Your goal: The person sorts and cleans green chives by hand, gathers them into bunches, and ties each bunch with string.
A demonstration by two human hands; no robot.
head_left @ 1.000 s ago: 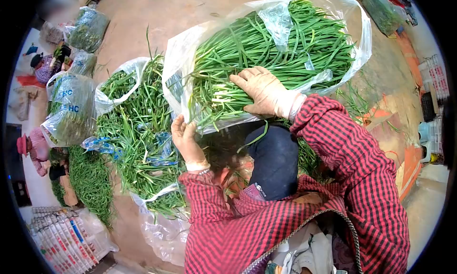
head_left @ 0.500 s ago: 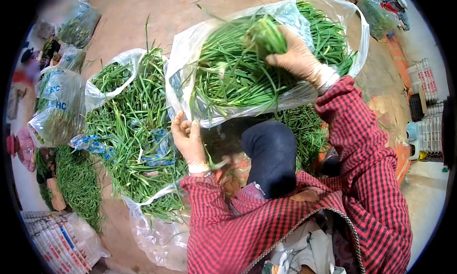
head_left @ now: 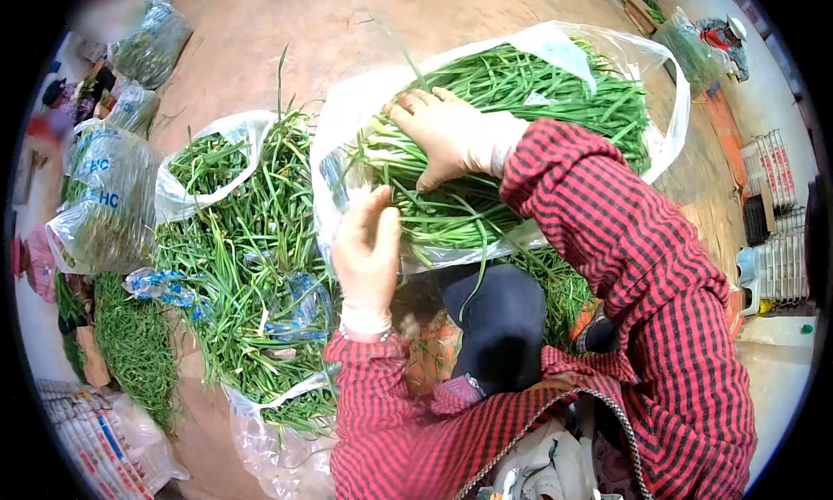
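A clear plastic bag (head_left: 334, 109) lies opened out, filled with long green garlic chives (head_left: 521, 88) whose pale stem ends point left. My right hand (head_left: 442, 137), in a thin pale glove, rests on the chives near those stem ends with its fingers spread. At the bag's near left edge is my left hand (head_left: 366, 246), gloved too, fingers raised and the thumb apart, holding nothing that I can see. Just left of it lies a loose heap of chives (head_left: 252, 257) on plastic.
Stuffed clear bags (head_left: 108, 187) stand along the left, with another strip of greens (head_left: 134, 344) below them. Stacked white crates (head_left: 777, 248) line the right side. My dark-trousered knee (head_left: 499, 326) is beneath the bag. Another person (head_left: 724, 40) is at the far right.
My right hand has come down and left and let go of the chive bunch it held, which now lies in the bag. My left hand has risen slightly and moved right.
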